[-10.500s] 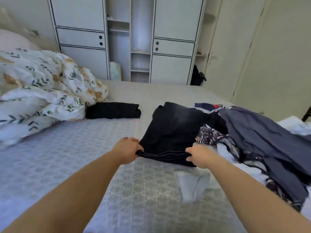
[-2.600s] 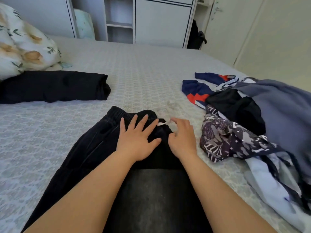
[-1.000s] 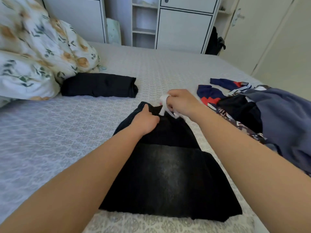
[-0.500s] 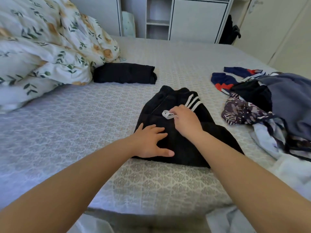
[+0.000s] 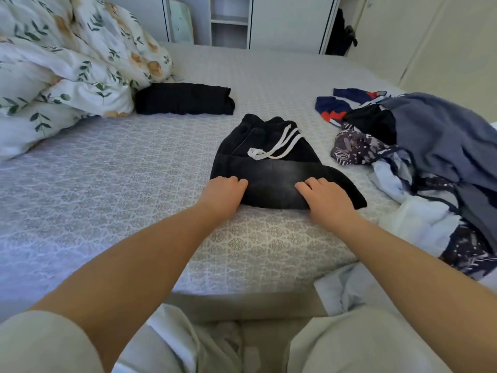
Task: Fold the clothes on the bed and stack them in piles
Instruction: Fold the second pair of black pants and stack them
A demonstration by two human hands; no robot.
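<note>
Both hands (image 5: 224, 193) moved to the black trousers' (image 5: 271, 168) near fold on the patterned bed (image 5: 121, 170).

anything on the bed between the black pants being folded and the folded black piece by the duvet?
Nothing visible. Both hands, left hand and right hand, grip the near edge of the black pants. Only bare bedspread lies between them and the folded black garment. The unfolded clothes heap sits off to the right.
</note>
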